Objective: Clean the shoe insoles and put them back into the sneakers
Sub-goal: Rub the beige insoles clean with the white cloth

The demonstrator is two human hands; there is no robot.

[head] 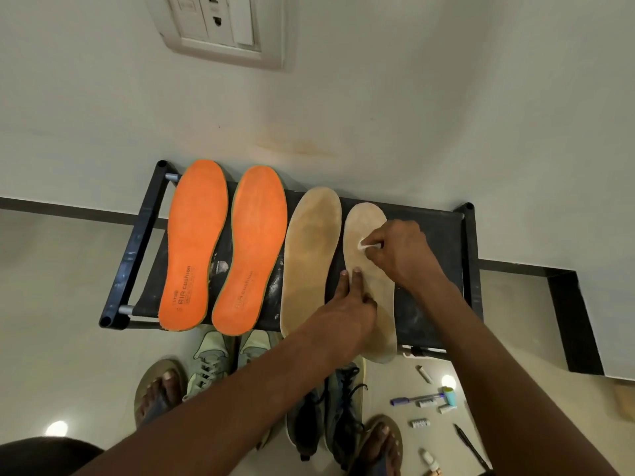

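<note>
Stage: cleaning is under way, as I judge it; all four insoles lie out on the black shoe rack (443,235), none back in a shoe.
Being wiped: the right-hand tan insole (372,286), at about 3 o'clock on the rack top.
Right hand (400,252): fingers pinching a small white wad (363,244) against the insole's forefoot.
Left hand (347,304): fingers straight, tips pressing the insole's middle to steady it.
Waiting: second tan insole (311,259) just beside it, looking stained; two orange insoles (223,245) toward 9 o'clock. Whether those are done I cannot tell.
Left to do: finish wiping, then refit all four.
Sneakers: pale green pair (220,362) and dark pair (330,413) on the floor at 6 o'clock, below the rack.
Pointing: toe toward 12 o'clock at the wall, heel toward 6.
Long axis: 12-to-6, roughly parallel with the other three.
</note>
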